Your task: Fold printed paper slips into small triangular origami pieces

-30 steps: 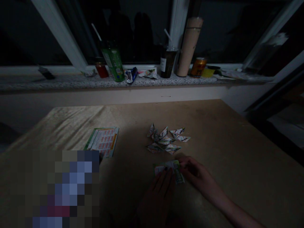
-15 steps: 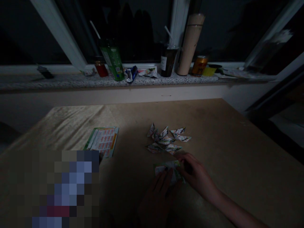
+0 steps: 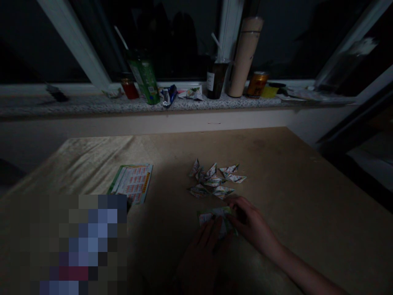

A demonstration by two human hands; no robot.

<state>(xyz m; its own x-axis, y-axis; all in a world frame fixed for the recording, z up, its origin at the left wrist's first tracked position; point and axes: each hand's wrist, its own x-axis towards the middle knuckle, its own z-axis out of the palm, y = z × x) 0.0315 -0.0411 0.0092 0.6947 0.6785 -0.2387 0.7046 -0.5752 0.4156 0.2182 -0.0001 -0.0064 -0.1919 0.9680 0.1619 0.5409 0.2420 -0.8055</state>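
Note:
A small green-and-white printed paper [image 3: 224,212] lies flat on the table in front of me. My left hand [image 3: 201,246] is open, its fingers stretched out and pressing on the paper's left and near part. At the paper's right edge is my right hand [image 3: 247,217], fingers curled and thumb on that edge, closed on the paper. Just beyond my hands sits a loose cluster of folded paper pieces [image 3: 215,181] with pointed ends, made of similar printed paper. Shadow darkens both hands and hides part of the sheet.
A stack of printed sheets [image 3: 135,180] lies at the left, beside a blurred-out patch [image 3: 89,241]. On the windowsill [image 3: 184,104] stand a green cup [image 3: 146,82], a dark cup with a straw [image 3: 217,82], a tall flask [image 3: 245,59], an orange can [image 3: 257,85] and wrappers.
The whole view has shifted very slightly. Both hands stay on the paper in nearly the same position, and the folded pieces have not moved.

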